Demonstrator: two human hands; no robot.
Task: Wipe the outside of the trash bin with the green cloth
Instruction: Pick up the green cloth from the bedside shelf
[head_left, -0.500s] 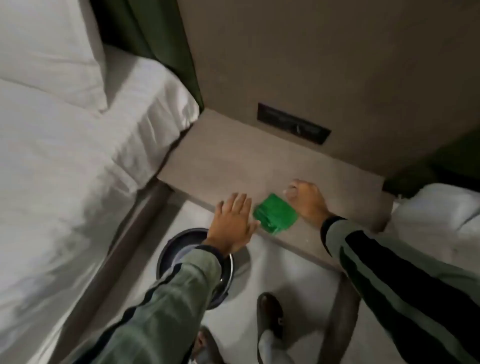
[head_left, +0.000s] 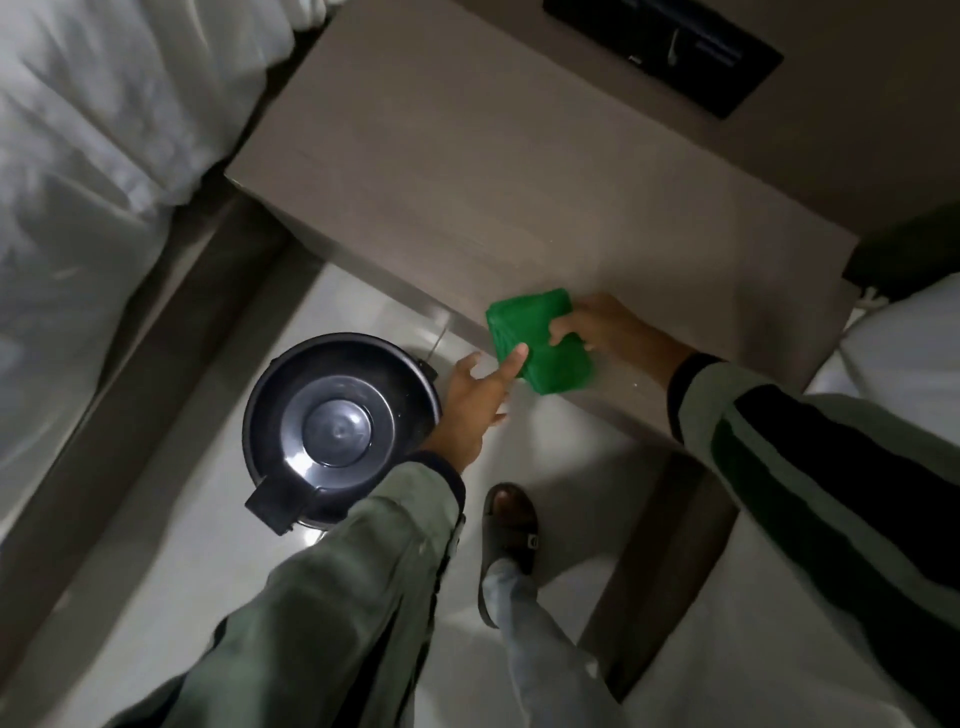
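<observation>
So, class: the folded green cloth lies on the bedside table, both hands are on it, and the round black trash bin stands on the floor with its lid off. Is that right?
Not quite: the lid is on. The head view shows the trash bin closed, lid in place. The rest holds: the green cloth lies on the bedside table, with the left hand and right hand on it.

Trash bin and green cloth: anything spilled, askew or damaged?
Nothing stands out. The trash bin stands upright on the floor, lid shut. The folded green cloth overhangs the nightstand edge, held by the right hand.
</observation>
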